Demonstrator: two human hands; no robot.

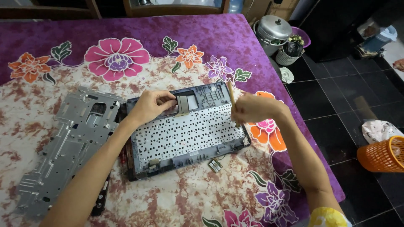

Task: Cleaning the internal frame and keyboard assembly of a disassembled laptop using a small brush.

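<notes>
1. The work in hand is taking a laptop apart, and it looks well along. The laptop shell (189, 134) lies face-down in the middle of the table (50, 38), its underside showing the perforated back of the keyboard.
2. Already off: a bare metal plate (67, 143) lies flat just to the left of the shell, touching or nearly touching its left edge. A small chip-like part (215, 165) on a thin wire lies on the cloth just below the shell's front edge.
3. The left hand (149, 106) rests on the shell's upper left corner, fingers curled together and pressing down beside a pale flat ribbon cable (183, 105) that bends up from the board area.
4. The right hand (254, 108) is closed in a fist around a slim tan tool (231, 94), which stands tilted over the shell's upper right edge. Whether the tool's tip touches the shell I cannot tell; the hand hides it.
5. Left to do, by my judgement: the keyboard is still seated in the shell and the ribbon still seems attached, so freeing these remains.
6. Off the table, a metal pot (273, 29) and an orange basket (385, 155) stand on the dark floor.
</notes>
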